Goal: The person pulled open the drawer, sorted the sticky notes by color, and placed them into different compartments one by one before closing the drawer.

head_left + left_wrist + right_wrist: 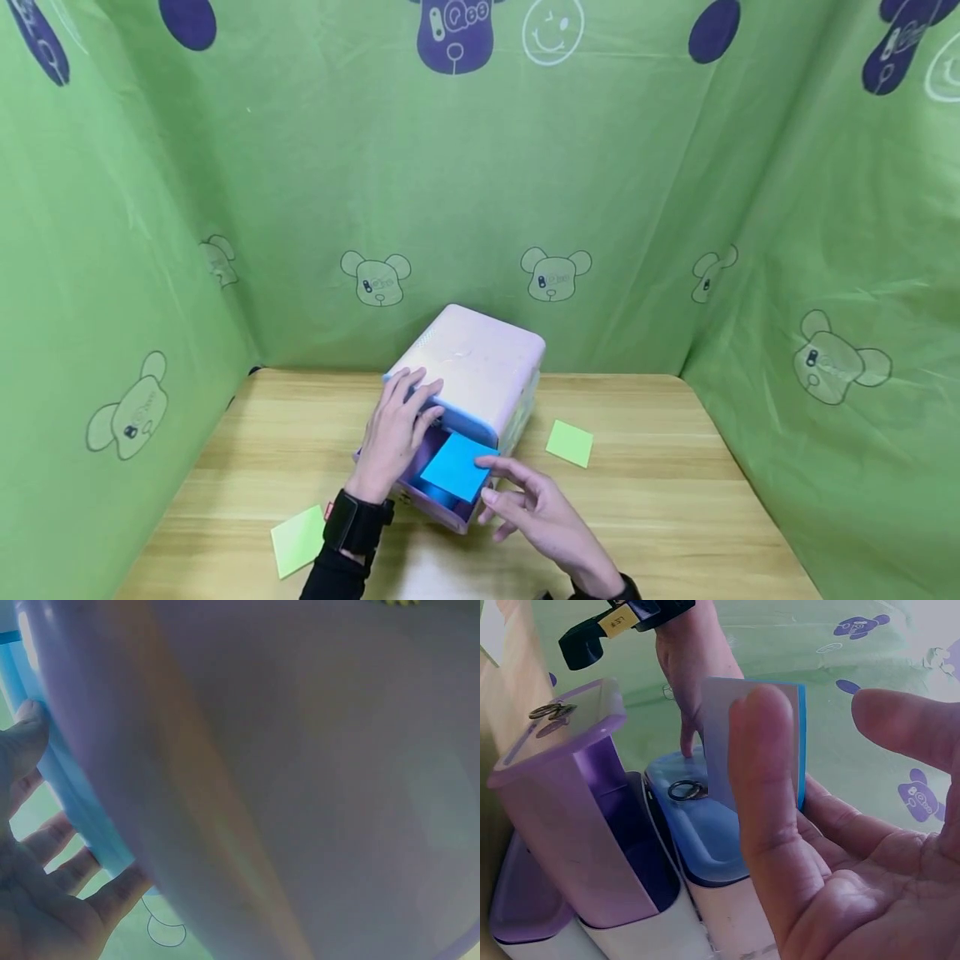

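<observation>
A small cabinet with a pale top stands on the table, its purple drawer pulled out. Pinched in the fingers of my right hand, a blue sticky-note pad hangs tilted over that drawer and hides part of its inside. In the right wrist view one finger crosses the pad's pale underside, and another digit stands apart. My left hand rests with extended fingers on the cabinet's upper front edge, by the blue drawer front.
One green sticky note lies right of the cabinet. Another green note lies at the front left, beside my left wrist. Green printed cloth encloses the wooden table at the back and sides. Metal rings hang on the drawer fronts.
</observation>
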Demonstrator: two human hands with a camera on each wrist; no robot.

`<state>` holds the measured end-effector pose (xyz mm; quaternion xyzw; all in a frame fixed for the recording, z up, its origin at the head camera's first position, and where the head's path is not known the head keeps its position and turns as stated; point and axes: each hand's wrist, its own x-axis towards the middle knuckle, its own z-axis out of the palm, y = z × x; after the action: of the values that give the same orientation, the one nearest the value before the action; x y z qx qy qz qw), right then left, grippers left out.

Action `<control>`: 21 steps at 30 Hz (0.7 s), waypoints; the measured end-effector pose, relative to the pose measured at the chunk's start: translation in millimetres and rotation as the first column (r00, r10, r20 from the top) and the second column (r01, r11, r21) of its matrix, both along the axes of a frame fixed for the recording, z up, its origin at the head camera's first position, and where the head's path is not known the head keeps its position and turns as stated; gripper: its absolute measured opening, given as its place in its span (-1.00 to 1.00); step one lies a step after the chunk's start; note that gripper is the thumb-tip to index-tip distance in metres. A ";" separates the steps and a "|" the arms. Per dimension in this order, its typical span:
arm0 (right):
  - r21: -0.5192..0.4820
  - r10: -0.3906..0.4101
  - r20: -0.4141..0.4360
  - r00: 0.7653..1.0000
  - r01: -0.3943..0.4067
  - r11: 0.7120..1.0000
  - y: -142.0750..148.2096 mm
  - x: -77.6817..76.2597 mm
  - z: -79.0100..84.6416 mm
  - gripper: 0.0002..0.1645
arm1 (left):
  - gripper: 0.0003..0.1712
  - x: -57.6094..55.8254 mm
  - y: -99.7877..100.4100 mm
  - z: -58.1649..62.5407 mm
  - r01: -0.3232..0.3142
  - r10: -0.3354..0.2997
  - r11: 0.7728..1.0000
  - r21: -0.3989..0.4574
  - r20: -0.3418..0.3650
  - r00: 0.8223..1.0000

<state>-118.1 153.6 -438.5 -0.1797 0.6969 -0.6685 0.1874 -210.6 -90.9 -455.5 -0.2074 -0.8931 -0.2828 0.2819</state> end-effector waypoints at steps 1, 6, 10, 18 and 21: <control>-0.002 0.005 0.006 1.000 -0.005 1.000 -0.4 -0.2 -0.6 -0.39 | -0.58 0.2 0.2 -0.3 0.000 0.000 1.000 -0.001 0.004 1.000; 0.010 0.008 0.004 1.000 -0.008 1.000 -2.6 -2.0 -2.5 -0.37 | -0.58 0.3 1.0 0.3 0.006 -0.006 1.000 0.004 0.016 1.000; 0.014 0.010 0.019 1.000 -0.010 1.000 -4.3 -3.7 -4.3 -0.37 | -0.58 1.0 0.9 2.3 0.007 -0.008 1.000 0.008 0.035 0.999; 0.029 0.002 0.029 1.000 -0.003 1.000 -7.2 -5.4 -8.1 -0.37 | -0.58 1.3 0.8 1.7 0.003 -0.003 1.000 0.004 0.041 0.999; 0.037 0.003 0.028 1.000 -0.004 0.999 -8.6 -7.0 -10.4 -0.37 | -0.58 1.0 0.5 0.7 0.001 -0.001 1.000 0.004 0.027 1.000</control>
<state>-125.1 145.0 -448.9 -0.1679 0.7061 -0.6578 0.2015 -209.5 -90.4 -454.7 -0.2033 -0.8961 -0.2875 0.2702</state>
